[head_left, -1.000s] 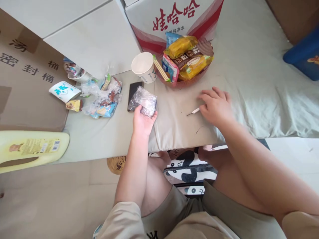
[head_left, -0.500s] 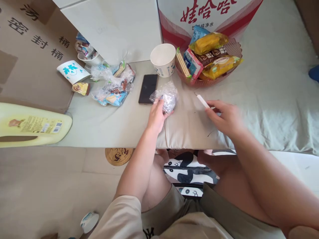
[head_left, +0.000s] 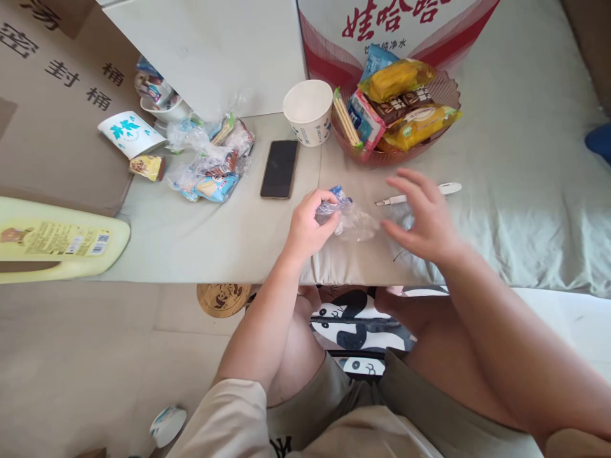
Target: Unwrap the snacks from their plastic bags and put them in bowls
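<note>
Left hand (head_left: 317, 222) pinching film (head_left: 357, 227), blue piece (head_left: 338, 192) at film's 11 o'clock. Film spread loose toward 3 o'clock, not yet apart from blue piece. Right hand (head_left: 394, 203) wide at film's 3 o'clock, contact unclear. Knife (head_left: 394, 200) lying at 2, phone (head_left: 279, 169) at 10.

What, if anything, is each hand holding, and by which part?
The left hand holds the clear plastic wrapper by its bunched left end, between thumb and fingers. The right hand is spread open, gripping nothing; whether it touches the wrapper is unclear.
</note>
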`<state>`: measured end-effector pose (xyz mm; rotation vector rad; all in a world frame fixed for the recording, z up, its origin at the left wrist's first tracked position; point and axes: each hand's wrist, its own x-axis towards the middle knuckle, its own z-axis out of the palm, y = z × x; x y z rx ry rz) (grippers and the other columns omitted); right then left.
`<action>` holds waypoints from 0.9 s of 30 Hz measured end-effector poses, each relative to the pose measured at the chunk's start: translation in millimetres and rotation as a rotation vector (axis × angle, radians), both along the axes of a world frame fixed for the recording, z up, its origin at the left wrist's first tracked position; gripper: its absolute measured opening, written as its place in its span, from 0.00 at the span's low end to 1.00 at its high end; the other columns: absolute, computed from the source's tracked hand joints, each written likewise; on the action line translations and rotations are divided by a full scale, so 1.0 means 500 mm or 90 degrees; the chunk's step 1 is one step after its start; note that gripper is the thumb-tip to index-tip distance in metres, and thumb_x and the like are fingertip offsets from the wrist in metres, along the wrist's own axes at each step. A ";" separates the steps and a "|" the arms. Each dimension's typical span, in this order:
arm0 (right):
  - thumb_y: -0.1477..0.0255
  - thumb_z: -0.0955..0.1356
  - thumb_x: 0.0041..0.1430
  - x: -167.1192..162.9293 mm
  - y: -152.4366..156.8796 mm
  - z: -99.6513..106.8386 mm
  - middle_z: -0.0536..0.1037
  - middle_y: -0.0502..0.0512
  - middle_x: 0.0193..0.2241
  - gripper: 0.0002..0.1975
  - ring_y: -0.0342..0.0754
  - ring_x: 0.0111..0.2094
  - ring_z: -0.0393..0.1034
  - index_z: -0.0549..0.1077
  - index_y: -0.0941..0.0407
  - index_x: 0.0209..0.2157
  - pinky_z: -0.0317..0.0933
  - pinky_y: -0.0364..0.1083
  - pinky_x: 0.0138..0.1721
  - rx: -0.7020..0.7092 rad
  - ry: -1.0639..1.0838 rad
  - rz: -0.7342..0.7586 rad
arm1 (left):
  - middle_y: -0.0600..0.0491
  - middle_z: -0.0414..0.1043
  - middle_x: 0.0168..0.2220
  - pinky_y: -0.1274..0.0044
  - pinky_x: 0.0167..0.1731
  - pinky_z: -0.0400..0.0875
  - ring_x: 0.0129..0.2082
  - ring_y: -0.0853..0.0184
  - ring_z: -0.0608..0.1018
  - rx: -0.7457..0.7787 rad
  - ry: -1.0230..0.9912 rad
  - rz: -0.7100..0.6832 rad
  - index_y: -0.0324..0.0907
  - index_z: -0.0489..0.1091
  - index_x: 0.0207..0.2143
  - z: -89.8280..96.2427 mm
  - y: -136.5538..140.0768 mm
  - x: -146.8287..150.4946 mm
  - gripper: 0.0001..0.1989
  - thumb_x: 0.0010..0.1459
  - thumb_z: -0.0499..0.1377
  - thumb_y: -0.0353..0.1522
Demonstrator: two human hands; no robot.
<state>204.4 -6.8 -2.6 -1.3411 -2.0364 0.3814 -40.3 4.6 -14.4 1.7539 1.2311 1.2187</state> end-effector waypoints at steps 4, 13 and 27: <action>0.56 0.69 0.59 -0.031 -0.014 0.012 0.76 0.65 0.55 0.27 0.62 0.55 0.72 0.70 0.54 0.57 0.67 0.60 0.54 -0.085 0.133 0.107 | 0.54 0.74 0.36 0.77 0.35 0.71 0.33 0.70 0.76 -0.019 -0.171 0.004 0.45 0.65 0.33 0.004 -0.010 0.017 0.17 0.58 0.65 0.46; 0.54 0.64 0.65 -0.035 -0.015 0.029 0.78 0.53 0.27 0.16 0.52 0.28 0.75 0.70 0.50 0.46 0.72 0.54 0.33 -0.324 0.459 -0.063 | 0.49 0.79 0.46 0.75 0.40 0.76 0.44 0.62 0.82 -0.349 -0.493 0.171 0.47 0.68 0.41 0.051 0.003 0.018 0.17 0.59 0.63 0.47; 0.53 0.54 0.66 -0.002 -0.034 0.080 0.71 0.52 0.28 0.30 0.49 0.25 0.68 0.66 0.48 0.63 0.70 0.60 0.37 -0.411 0.484 0.081 | 0.50 0.82 0.42 0.70 0.51 0.73 0.52 0.56 0.80 -0.242 -0.125 -0.102 0.45 0.79 0.36 0.043 -0.006 0.067 0.13 0.48 0.72 0.38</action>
